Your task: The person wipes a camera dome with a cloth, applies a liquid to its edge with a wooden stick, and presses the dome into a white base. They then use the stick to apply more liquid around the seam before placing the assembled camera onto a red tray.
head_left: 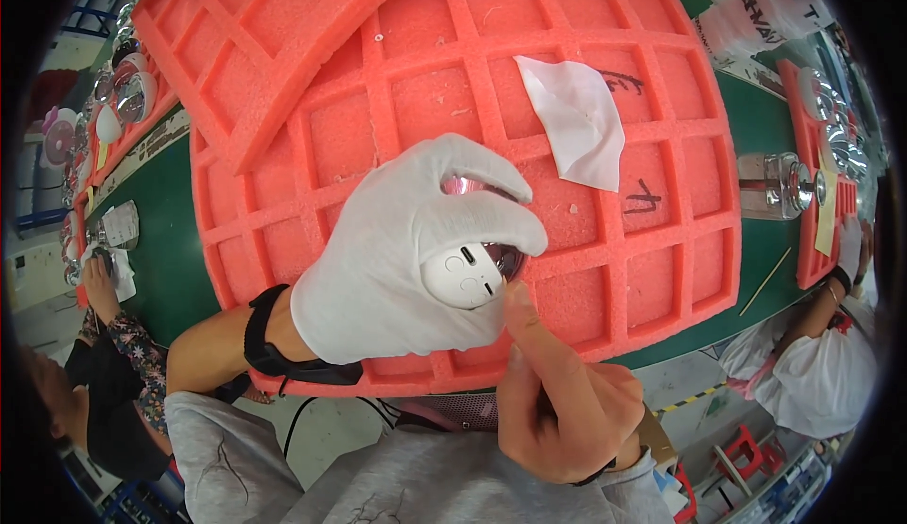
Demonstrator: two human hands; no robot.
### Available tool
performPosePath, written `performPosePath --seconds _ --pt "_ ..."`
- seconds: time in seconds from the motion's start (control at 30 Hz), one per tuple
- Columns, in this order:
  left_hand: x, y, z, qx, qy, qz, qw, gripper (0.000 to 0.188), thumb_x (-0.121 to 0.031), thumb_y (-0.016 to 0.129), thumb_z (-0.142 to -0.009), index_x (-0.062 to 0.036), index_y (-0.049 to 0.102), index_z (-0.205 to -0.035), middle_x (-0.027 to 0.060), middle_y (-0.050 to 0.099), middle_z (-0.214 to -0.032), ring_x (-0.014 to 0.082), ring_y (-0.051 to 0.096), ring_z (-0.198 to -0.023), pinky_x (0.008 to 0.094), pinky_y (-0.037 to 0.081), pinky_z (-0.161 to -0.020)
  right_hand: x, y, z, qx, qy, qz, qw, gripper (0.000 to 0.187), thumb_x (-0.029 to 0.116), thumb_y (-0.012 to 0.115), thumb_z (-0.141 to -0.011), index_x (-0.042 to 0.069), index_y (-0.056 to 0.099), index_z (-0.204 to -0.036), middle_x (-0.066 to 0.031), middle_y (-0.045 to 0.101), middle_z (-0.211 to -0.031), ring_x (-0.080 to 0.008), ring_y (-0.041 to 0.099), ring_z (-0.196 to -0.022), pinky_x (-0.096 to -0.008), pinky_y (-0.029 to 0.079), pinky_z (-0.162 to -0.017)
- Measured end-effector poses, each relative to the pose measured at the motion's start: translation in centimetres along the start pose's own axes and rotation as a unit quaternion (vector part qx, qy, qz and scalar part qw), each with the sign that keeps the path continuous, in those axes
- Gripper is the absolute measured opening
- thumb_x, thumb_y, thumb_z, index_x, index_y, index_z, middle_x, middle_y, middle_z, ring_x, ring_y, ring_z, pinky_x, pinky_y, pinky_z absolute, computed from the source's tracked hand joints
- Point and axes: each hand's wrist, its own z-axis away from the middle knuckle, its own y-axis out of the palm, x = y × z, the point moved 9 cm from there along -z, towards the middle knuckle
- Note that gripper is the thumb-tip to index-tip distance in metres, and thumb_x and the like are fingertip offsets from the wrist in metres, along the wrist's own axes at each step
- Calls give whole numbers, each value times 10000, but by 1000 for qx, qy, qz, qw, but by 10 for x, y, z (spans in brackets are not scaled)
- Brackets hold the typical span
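My left hand (pixel 397 250), in a white glove with a dark strap at the wrist, is closed around a rounded device. Its white base (pixel 461 278) faces up and shows dark slots and faint circles. A shiny, pinkish reflective part (pixel 507 257) peeks out beside the base; the fingers cover the rest. My bare right hand (pixel 572 401) is closed, thumb and forefinger pinched together right at the lower right edge of the base. Whatever may be between those fingertips is too small to make out. Beneath both hands lies a red foam tray (pixel 699 274) with square compartments.
A second foam tray (pixel 283 42) overlaps the first at upper left. A white cloth (pixel 576 122) lies on the large tray. On the green table (pixel 170 240) stand a glass jar (pixel 770 187) and a thin stick (pixel 765 281). Co-workers' hands (pixel 99 283) show at both sides.
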Motion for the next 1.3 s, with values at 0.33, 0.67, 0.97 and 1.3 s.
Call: performPosePath --seconds 0.33,0.67,0.97,1.3 --pt "3 2 1 3 -16 15 1000 305 -92 865 -672 -120 729 -945 90 619 -1109 243 644 -960 407 497 -954 2 -1 -3 -2 5 6 1000 349 -138 625 -702 -102 706 -1040 -126 749 -872 -82 478 -384 -235 376 -396" --pt "-2 1 -1 7 7 -18 1000 327 -79 862 -643 -134 732 -938 92 632 -1098 264 654 -941 430 496 -988 6 -3 -13 3 40 12 999 366 -173 617 -701 -57 740 -1026 -96 742 -768 -90 475 -387 -215 378 -426" --pt "-4 2 -2 16 9 -26 1000 324 -82 856 -641 -144 731 -933 89 639 -1106 269 658 -938 443 489 -1011 5 -10 -18 24 73 -1 997 416 -182 595 -711 -29 748 -1066 -43 644 -610 -72 435 -402 -213 347 -437" --pt "-3 0 -1 6 11 -19 1000 307 -83 862 -650 -140 722 -918 81 619 -1097 264 650 -935 404 524 -903 4 -9 -16 39 85 -3 996 419 -164 592 -737 -21 739 -1103 -12 580 -573 -66 438 -412 -207 348 -447"
